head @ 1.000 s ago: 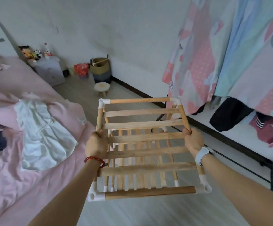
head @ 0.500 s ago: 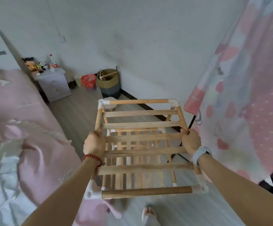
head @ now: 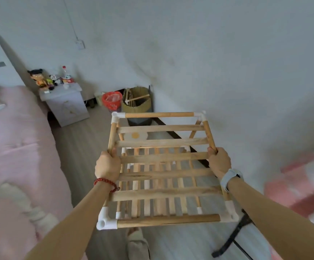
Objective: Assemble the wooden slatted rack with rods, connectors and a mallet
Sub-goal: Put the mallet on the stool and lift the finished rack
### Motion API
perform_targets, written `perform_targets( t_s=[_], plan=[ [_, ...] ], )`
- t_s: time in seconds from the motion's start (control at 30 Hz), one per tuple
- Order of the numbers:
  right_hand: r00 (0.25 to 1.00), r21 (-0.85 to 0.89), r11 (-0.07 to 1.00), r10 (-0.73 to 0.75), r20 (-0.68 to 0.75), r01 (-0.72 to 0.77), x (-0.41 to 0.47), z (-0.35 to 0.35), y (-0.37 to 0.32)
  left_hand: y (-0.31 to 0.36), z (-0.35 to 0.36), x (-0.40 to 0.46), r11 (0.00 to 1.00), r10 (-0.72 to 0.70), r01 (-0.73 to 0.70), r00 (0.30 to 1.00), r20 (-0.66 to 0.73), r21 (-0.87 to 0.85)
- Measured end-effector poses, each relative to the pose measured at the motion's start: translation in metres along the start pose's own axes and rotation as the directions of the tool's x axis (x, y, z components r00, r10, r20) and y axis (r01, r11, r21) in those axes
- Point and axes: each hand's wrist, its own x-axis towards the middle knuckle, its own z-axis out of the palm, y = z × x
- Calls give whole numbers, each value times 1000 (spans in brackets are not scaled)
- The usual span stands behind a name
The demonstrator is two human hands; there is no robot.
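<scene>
The rack hangs in the air above the floor, between both hands. Left hand grips its left rod, right hand its right rod; fingertips seem curled underneath.

A bed with a rumpled pink quilt fills the left side. Beyond it a small grey bedside cabinet carries figurines and a bottle. Near the white wall stand a red bin and, just beside it, a woven basket holding wooden sticks, all on the grey plank floor.
</scene>
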Motion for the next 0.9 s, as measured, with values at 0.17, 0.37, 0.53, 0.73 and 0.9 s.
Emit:
perform_targets(
  t_s=[0.17,0.37,0.53,0.73,0.9],
  plan=[
    [1000,-32,999,23,-12,-23,131,89,-50,26,52,159,999,-24,26,998,61,-22],
    [992,-12,993,117,-39,-117,259,175,-127,83,87,337,999,16,-14,995,101,-29],
    [969,0,974,227,-96,-228,357,215,-163,144,136,466,998,66,-63,968,242,-20],
    [945,26,954,299,-134,-298,466,257,-168,184,211,585,999,38,-44,894,447,3],
    [880,45,898,439,-184,-439,505,276,-166,216,264,649,994,26,-84,798,602,69]
  ],
)
